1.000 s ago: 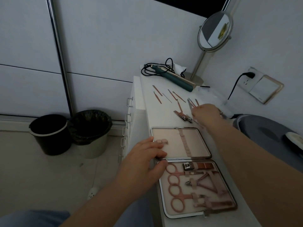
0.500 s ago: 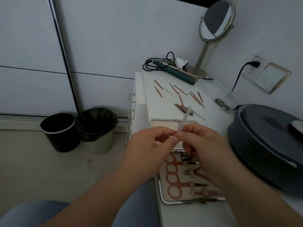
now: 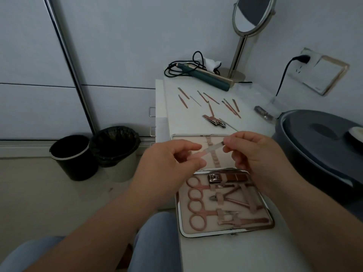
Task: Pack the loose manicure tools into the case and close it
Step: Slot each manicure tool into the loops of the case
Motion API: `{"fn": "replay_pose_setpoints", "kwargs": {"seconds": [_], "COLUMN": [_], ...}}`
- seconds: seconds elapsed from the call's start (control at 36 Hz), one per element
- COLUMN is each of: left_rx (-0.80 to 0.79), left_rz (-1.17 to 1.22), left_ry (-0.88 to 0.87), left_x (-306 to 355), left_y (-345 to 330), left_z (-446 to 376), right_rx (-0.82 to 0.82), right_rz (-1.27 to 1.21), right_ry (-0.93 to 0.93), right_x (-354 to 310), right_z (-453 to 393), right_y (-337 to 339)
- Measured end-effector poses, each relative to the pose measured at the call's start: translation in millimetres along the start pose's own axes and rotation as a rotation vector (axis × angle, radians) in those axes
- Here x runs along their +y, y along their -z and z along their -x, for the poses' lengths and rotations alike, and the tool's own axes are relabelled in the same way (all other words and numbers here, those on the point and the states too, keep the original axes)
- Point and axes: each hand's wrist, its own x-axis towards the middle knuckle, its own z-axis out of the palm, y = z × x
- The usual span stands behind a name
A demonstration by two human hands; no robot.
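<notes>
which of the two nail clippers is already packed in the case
The silver nail clipper, strapped at the top of the case's near half. The other nail clipper lies loose on the white table beyond the case.

Glossy metal-rimmed case [image 3: 224,233], matt beige lining, rose-gold metal scissors [image 3: 198,213].

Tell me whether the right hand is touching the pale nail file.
Touching. In the head view the right hand pinches one end of the pale nail file between fingertips, while the left hand holds the other end above the open case.

Rose-gold scissors [image 3: 198,201], beige case lining [image 3: 227,226], green wand [image 3: 206,77]
</notes>
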Motion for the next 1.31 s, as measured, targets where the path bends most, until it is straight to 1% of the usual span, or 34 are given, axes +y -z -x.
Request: {"fn": "replay_pose_setpoints", "kwargs": {"seconds": [0.06, 0.11, 0.17, 0.22, 0.28, 0.39, 0.47, 0.58, 0.67, 0.81, 0.89, 0.97, 1.03, 1.14, 1.19, 1.25, 1.31], "left_rx": [0.029, 0.052, 0.04, 0.012, -0.019, -0.097, -0.14, -0.166, -0.227, -0.26, -0.294, -0.329, -0.299, -0.117, -0.04, -0.036, -0.105], "left_rz": [-0.091, -0.188, -0.27, -0.341, -0.401, -0.5, -0.479, -0.398, -0.374, -0.377, -0.329, -0.359, -0.434, -0.496, -0.524, -0.588, -0.609], "left_ry": [-0.041, -0.076, -0.09, -0.098, -0.084, -0.036, 0.016, 0.111, 0.164, 0.198, 0.228, 0.2, 0.155, 0.062, 0.046, 0.118, 0.216], "left_x": [-1, -2, -4, -8, -11, -18, -19, -18, -15, -15, -14, -11, -10, -12, -16, -23, -30], "left_y": [-2, -3, 0, 5, 12, 19, 23, 22, 18, 13, 10, 5, 1, 4, 8, 10, 10], "left_z": [-1, -4, -7, -10, -12, -15, -18, -29, -35, -43, -45, -45, -43, -39, -39, -40, -44], "right_rx": [-0.004, -0.002, 0.007, 0.034, 0.065, 0.088, 0.068, 0.044, 0.038, 0.0, -0.001, -0.015, -0.015, 0.0, 0.011, 0.046, 0.106], "right_rz": [0.071, 0.204, 0.326, 0.388, 0.383, 0.272, 0.226, 0.243, 0.242, 0.257, 0.274, 0.288, 0.3, 0.297, 0.296, 0.298, 0.355], "right_ry": [0.006, 0.059, 0.126, 0.164, 0.167, 0.114, 0.109, 0.092, 0.099, 0.114, 0.121, 0.131, 0.14, 0.15, 0.158, 0.172, 0.184], "right_x": [2, 4, 7, 12, 20, 32, 31, 31, 29, 28, 29, 29, 30, 32, 34, 35, 37], "right_z": [-1, -3, -4, -6, -7, -10, -12, -13, -10, -10, -9, -9, -9, -11, -12, -13, -13], "right_y": [2, 5, 9, 13, 17, 20, 20, 20, 22, 22, 23, 23, 24, 25, 25, 25, 26]}}
